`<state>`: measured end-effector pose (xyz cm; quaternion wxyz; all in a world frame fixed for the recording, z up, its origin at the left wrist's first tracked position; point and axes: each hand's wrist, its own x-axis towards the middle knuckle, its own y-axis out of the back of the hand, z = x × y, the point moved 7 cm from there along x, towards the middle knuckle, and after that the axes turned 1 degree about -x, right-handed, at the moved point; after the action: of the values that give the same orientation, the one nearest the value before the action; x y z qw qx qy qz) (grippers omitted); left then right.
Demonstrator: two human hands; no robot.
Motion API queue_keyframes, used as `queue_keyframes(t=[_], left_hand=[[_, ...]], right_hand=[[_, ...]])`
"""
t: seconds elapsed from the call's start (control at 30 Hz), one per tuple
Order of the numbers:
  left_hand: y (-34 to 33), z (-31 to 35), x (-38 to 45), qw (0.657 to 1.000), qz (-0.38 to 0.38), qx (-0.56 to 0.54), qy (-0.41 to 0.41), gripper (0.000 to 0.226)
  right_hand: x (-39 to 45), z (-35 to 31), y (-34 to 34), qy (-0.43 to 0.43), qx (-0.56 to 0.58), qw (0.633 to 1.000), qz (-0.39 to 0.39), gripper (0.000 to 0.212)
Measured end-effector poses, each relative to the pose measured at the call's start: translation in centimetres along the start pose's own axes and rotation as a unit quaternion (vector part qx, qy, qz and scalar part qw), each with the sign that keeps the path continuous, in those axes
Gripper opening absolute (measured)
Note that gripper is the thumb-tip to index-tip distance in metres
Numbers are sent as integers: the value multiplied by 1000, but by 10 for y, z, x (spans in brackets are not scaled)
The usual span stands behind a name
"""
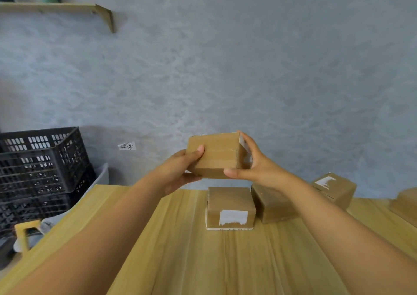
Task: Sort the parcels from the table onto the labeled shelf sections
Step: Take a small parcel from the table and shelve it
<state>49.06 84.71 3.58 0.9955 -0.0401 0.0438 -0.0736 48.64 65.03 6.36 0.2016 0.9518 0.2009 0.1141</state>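
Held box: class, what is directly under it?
Under the held box, clear of it, a labelled box sits on the table. Hands cover its side edges.

Brown cardboard parcel point(216, 155), held aloft

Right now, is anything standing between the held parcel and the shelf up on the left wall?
Nothing visible does. Both hands hold the parcel above the table; only bare wall lies toward the shelf. The black crates sit lower left, out of that line.
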Motion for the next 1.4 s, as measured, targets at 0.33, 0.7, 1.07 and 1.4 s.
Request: queue_keyframes(t=[0.33, 0.7, 1.07, 1.4], left_hand=[[-17, 31, -11, 973, -40, 133, -184, 59], [-6, 26, -11, 998, 4, 57, -35, 53], [5, 40, -26, 995, 39, 6, -93, 53], [-9, 60, -33, 988, 44, 70, -129, 58]], right_hand=[[4, 31, 0, -190, 293, 937, 7, 40], [4, -5, 14, -27, 194, 974, 116, 48], [-7, 13, -3, -105, 261, 960, -3, 65], [-17, 6, -8, -83, 141, 984, -68, 67]])
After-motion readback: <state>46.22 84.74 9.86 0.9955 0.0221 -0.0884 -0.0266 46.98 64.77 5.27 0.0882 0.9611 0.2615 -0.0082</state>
